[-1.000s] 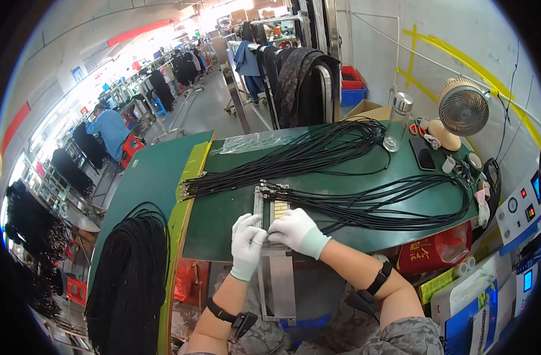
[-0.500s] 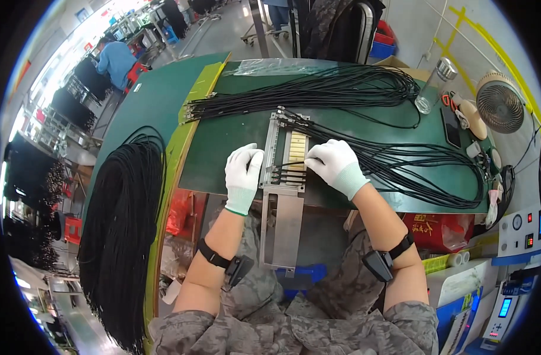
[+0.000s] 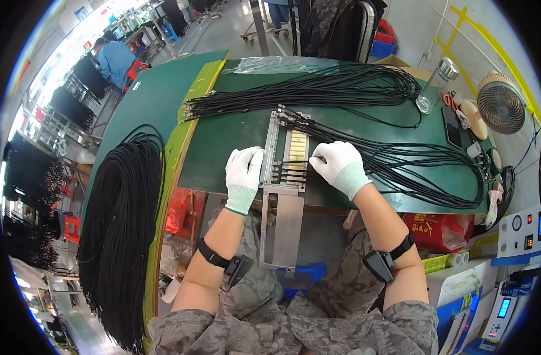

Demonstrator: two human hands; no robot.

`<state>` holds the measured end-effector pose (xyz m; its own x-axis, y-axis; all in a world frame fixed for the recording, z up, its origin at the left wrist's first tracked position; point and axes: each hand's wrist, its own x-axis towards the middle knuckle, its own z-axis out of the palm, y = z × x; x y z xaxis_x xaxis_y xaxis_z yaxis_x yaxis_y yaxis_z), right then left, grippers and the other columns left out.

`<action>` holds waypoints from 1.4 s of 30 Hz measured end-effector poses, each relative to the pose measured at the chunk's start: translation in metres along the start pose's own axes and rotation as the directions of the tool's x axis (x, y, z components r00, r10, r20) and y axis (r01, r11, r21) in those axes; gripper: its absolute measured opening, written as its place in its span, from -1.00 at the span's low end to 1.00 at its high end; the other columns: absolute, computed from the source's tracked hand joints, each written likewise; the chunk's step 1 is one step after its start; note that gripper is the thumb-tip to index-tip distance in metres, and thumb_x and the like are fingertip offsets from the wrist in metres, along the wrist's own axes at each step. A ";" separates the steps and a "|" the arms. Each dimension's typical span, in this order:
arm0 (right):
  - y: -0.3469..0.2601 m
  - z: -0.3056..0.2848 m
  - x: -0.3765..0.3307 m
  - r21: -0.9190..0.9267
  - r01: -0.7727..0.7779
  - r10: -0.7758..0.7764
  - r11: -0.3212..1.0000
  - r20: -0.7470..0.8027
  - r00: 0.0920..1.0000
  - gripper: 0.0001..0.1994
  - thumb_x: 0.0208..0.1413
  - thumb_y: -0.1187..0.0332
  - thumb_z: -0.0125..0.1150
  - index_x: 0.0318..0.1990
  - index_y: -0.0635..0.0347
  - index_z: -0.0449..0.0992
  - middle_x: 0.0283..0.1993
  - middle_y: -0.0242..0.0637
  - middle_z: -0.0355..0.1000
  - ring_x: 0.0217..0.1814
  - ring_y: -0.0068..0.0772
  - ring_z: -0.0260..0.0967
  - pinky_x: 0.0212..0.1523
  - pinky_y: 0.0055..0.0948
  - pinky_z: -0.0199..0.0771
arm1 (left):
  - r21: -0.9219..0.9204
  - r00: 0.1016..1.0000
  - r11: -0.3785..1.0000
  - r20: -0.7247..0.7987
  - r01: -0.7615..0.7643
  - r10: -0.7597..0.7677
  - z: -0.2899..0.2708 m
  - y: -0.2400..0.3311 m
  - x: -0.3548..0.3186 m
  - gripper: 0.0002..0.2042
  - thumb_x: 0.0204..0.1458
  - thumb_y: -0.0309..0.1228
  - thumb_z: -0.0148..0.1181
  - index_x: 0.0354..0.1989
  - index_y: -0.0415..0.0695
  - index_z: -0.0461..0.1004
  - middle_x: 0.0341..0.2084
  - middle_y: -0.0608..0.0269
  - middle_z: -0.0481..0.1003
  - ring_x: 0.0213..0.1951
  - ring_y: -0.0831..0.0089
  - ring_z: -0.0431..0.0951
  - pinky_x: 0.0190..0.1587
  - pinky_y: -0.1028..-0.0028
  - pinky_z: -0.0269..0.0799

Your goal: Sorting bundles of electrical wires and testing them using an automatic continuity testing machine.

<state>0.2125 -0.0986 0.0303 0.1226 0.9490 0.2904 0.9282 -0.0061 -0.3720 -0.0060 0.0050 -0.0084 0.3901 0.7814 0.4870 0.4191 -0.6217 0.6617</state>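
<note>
A green table (image 3: 220, 139) spans the middle, with a looped black bundle (image 3: 412, 155) lying left to right across its right side. The metal jig (image 3: 272, 145) sits at the table's near edge, its long axis running away from the person, its near end overhanging. The right hand (image 3: 339, 163) is just right of the jig, fingertips pinching a black cable (image 3: 294, 161); the left hand (image 3: 245, 168) is beside the left rail, fingers curled, its hold unclear. The cable lies crosswise in the jig, end pointing left. One second ago both hands met over the jig; now they are apart.
</note>
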 end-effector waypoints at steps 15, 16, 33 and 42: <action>0.019 -0.003 0.023 -0.064 0.023 -0.035 0.998 -0.185 0.982 -0.84 -0.06 0.16 0.30 -0.48 0.00 0.54 -0.41 -0.31 0.49 -0.23 -0.18 0.42 -0.18 -0.20 0.36 | 0.236 0.901 0.894 0.310 -0.382 0.303 0.007 0.033 0.011 -0.74 -0.01 -0.15 0.26 -0.14 0.18 0.66 0.13 -0.10 0.39 0.27 -0.17 0.19 0.33 -0.01 -0.02; 0.021 0.003 0.021 -0.124 0.000 -0.023 0.992 -0.181 0.983 -0.84 -0.07 0.15 0.31 -0.47 -0.02 0.54 -0.40 -0.32 0.48 -0.22 -0.18 0.40 -0.17 -0.21 0.36 | 0.208 0.894 0.901 0.335 -0.380 0.299 0.008 0.031 0.008 -0.76 -0.01 -0.16 0.27 -0.16 0.17 0.66 0.11 -0.09 0.41 0.26 -0.17 0.20 0.33 -0.01 -0.02; 0.042 0.000 0.017 0.148 0.149 -0.149 0.978 -0.007 0.989 -0.88 -0.01 0.21 0.26 -0.38 -0.02 0.56 -0.32 -0.30 0.48 -0.16 -0.10 0.38 -0.10 -0.19 0.39 | -0.212 0.996 0.974 0.017 -0.078 0.083 0.016 0.001 0.010 -0.88 0.10 -0.41 0.14 -0.37 -0.18 0.53 -0.06 0.06 0.51 0.10 0.18 0.39 0.21 0.29 0.22; -0.009 0.006 0.017 0.234 0.327 -0.303 0.915 -0.132 0.944 -0.82 -0.03 0.17 0.29 -0.32 0.00 0.58 -0.36 -0.26 0.52 -0.20 -0.09 0.44 -0.14 -0.18 0.42 | -0.177 0.952 0.936 -0.010 -0.303 0.307 0.003 0.030 0.008 -0.86 0.07 -0.42 0.16 -0.46 -0.20 0.55 -0.06 0.04 0.51 0.11 0.12 0.37 0.18 0.23 0.23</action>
<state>0.2045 -0.0809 0.0331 -0.1193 0.8557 0.5036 0.8076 0.3787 -0.4522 0.0125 -0.0077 0.0134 0.4918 0.5537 0.6720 0.1286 -0.8095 0.5728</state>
